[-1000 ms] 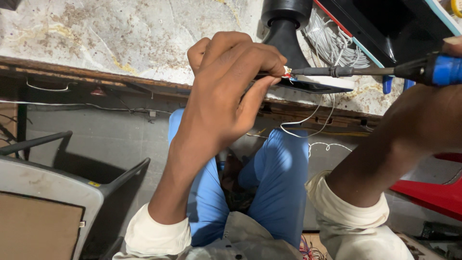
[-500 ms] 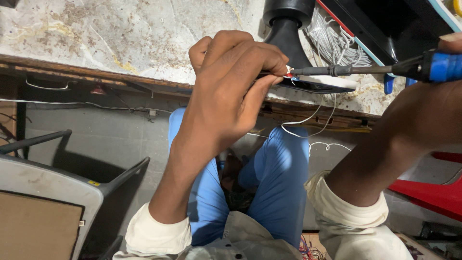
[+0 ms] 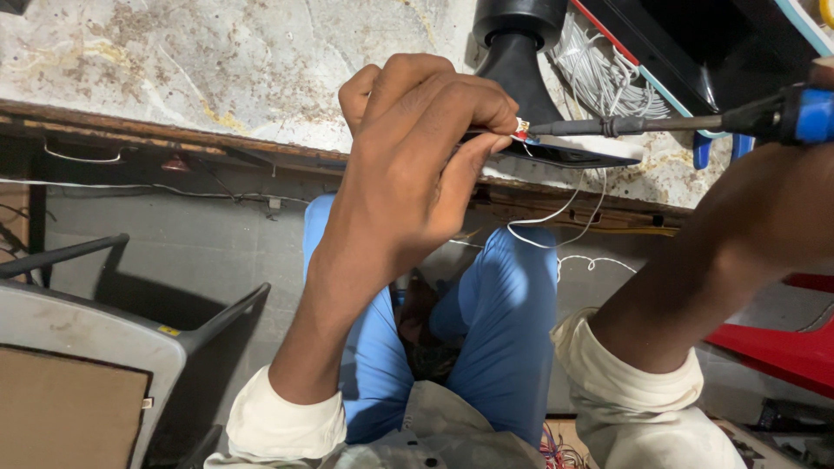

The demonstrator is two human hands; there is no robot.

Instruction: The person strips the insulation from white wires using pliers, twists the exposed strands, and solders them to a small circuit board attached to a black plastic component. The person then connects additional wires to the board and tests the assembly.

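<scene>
Head view. Right hand (image 3: pixel 821 74) almost wholly cut off at the frame's right edge, only a sliver above the blue handle; grip of its fingers impossible to tell, though the forearm runs up to the soldering iron (image 3: pixel 695 122). Iron's tip hard to make out, lost against the small red-and-white part (image 3: pixel 521 128) at the left end of its dark shaft. Left hand (image 3: pixel 417 165) curled tight, thumb and forefinger pinched shut on that tiny part, remaining fingers folded over and hiding most of it. Flat black board (image 3: pixel 573 156) just under the iron's shaft, its left end hidden behind the left hand.

One iron, one black board, one bundle of thin white wires (image 3: pixel 608 78) above the shaft, two loose white wires (image 3: pixel 565 217) hanging below the board. One black cone-shaped stand (image 3: pixel 517 43) above the iron's tip, top cut off.

Worktop (image 3: pixel 217 61) pale, stained, mottled like worn stone, wooden edge beneath. Grey plastic chair (image 3: pixel 104 339) far below and left of the iron, partly out of frame. Blue trousers (image 3: pixel 504 330) smooth; cream ribbed cuffs (image 3: pixel 287 426).
</scene>
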